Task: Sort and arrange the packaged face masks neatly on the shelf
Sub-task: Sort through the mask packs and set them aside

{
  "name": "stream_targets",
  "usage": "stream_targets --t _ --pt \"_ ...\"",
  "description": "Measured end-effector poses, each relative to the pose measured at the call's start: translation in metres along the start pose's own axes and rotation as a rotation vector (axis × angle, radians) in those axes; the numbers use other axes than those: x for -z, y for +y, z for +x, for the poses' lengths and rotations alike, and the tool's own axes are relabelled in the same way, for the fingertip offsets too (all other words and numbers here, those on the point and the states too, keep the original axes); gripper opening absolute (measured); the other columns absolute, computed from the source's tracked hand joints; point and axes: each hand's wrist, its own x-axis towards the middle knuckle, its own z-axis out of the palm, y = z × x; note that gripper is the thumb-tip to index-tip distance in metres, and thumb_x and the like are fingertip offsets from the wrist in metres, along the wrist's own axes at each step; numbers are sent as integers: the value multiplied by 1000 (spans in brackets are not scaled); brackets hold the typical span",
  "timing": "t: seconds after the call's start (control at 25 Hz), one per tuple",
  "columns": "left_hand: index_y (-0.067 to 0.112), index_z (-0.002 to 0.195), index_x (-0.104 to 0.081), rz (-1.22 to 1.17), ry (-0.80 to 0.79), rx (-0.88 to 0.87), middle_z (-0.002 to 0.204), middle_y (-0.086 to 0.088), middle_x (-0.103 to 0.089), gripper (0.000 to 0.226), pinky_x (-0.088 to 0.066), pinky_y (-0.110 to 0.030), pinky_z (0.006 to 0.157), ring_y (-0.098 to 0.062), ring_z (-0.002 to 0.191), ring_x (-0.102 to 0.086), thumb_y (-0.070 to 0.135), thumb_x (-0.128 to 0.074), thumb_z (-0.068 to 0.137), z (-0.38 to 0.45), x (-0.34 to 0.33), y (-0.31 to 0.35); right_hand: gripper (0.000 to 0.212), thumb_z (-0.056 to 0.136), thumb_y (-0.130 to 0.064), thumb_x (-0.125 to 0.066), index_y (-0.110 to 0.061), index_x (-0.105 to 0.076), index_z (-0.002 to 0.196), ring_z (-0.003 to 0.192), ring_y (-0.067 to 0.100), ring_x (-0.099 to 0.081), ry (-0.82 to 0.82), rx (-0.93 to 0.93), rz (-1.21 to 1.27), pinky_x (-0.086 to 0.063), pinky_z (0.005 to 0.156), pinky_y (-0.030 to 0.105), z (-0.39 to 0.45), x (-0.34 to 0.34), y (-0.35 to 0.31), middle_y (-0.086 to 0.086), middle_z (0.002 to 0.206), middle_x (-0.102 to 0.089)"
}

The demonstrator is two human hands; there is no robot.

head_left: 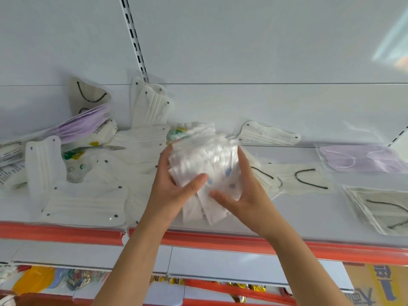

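Note:
Both hands hold one bundle of white packaged masks with small blue marks (205, 164) above the middle of the white shelf (309, 217). My left hand (174, 188) grips its left side, thumb across the front. My right hand (245, 193) clasps the right side and lower edge. The bundle is blurred. Loose white packaged masks (86, 204) lie in a heap at the left, with a lilac pack (86, 124) leaning behind them. At the right lie cream masks with black ear loops (309, 177) and a lilac mask pack (362, 160).
Scissors (110, 147) lie on the left heap. The shelf has an orange front rail (242, 241) and a white back panel with a slotted upright (134, 40). Lower shelves hold coloured goods (39, 281). A cardboard box (382, 286) stands at the bottom right.

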Motion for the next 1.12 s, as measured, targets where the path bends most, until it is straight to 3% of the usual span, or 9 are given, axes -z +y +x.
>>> stream_targets --t 0.12,0.24,0.36,0.48,0.56,0.68,0.88,1.0,1.12 --pt "27 131 -56 69 44 47 114 1 -74 69 -60 -49 87 -19 105 -72 27 -88 69 0 -5 -8 82 91 -39 -68 -34 -19 156 141 -5 -32 -89 136 -61 -30 112 15 -2 1 2 -20 155 -35" --pt "18 123 -64 -5 176 55 106 -5 -76 49 -63 -41 81 -23 98 -75 9 -84 79 7 -5 -8 52 93 -41 -60 -24 -50 140 117 4 -56 249 180 -205 -45 96 23 25 24 14 -11 132 -57" --pt "20 125 -64 -45 190 83 112 -2 -76 48 -60 -46 89 -18 103 -74 8 -82 82 13 -5 -9 47 92 -24 -64 -14 -48 135 118 25 -53 506 -39 -779 -44 93 37 88 67 40 4 132 -53" --pt "20 127 -63 -84 169 110 114 -2 -75 50 -58 -54 92 -21 106 -73 10 -82 82 14 -9 -12 51 90 -23 -68 -9 -44 132 105 29 -58 442 -226 -1170 -43 89 37 127 81 76 9 118 -58" --pt "20 127 -63 -109 179 110 114 -2 -76 50 -58 -54 93 -20 106 -73 10 -82 82 14 -9 -12 34 83 -18 -73 -11 -58 112 90 29 -60 405 -193 -1284 -41 79 36 135 79 96 7 97 -63" --pt "22 126 -64 -129 200 115 113 0 -76 49 -57 -54 93 -19 105 -73 10 -81 82 14 -6 -10 9 77 -10 -76 -11 -69 83 85 33 -57 417 -108 -1170 -39 74 37 136 79 98 7 86 -64" --pt "19 130 -63 -247 336 51 118 -1 -75 56 -54 -57 98 -22 109 -72 14 -85 78 11 2 4 5 87 -23 -66 -22 -62 87 78 19 -58 382 42 -726 -36 61 28 109 52 33 -5 91 -64" --pt "21 136 -59 -368 419 -44 125 1 -72 53 -49 -54 105 -21 118 -68 10 -77 87 11 11 21 8 86 -34 -62 -34 -65 92 102 19 -63 -90 101 -514 -46 81 29 76 18 13 -8 105 -66" --pt "20 136 -60 -399 435 -65 126 1 -72 49 -49 -54 105 -20 118 -68 8 -73 89 16 18 29 63 88 -69 -32 -33 -55 133 137 28 -40 15 42 -836 -28 114 46 60 19 38 -1 148 -48"
